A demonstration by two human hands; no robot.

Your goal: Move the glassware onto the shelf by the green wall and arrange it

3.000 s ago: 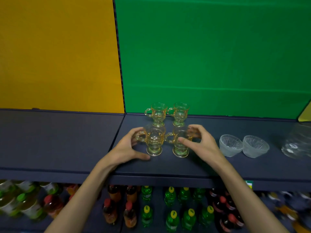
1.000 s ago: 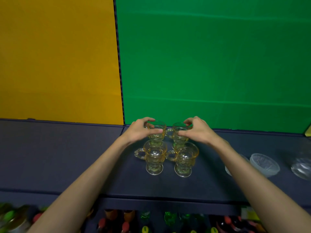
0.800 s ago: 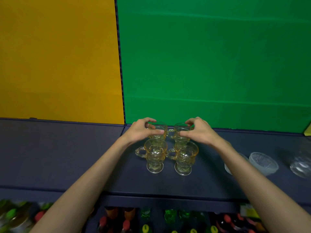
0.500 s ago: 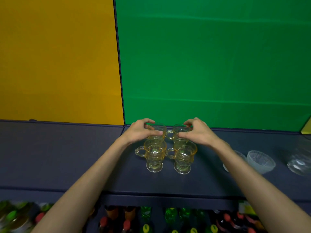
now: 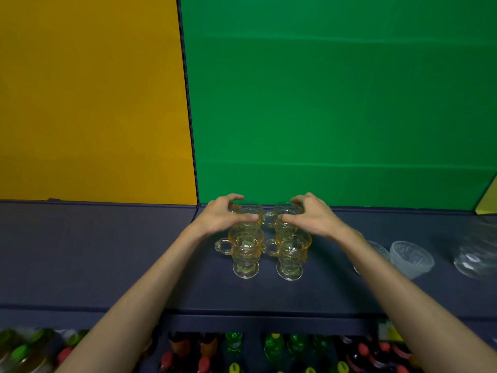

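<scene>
Dark shelf (image 5: 107, 254) meets green wall (image 5: 336, 103).

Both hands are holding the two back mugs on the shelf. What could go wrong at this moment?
1. The left hand and right hand reach over the front mugs; a wrist could tip one.
2. The back mugs stand almost touching, so glass may knock together.
3. The right forearm passes close over a frosted bowl and could nudge it.

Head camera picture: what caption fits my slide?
Both hands grip the two back amber mugs on the shelf.
</scene>
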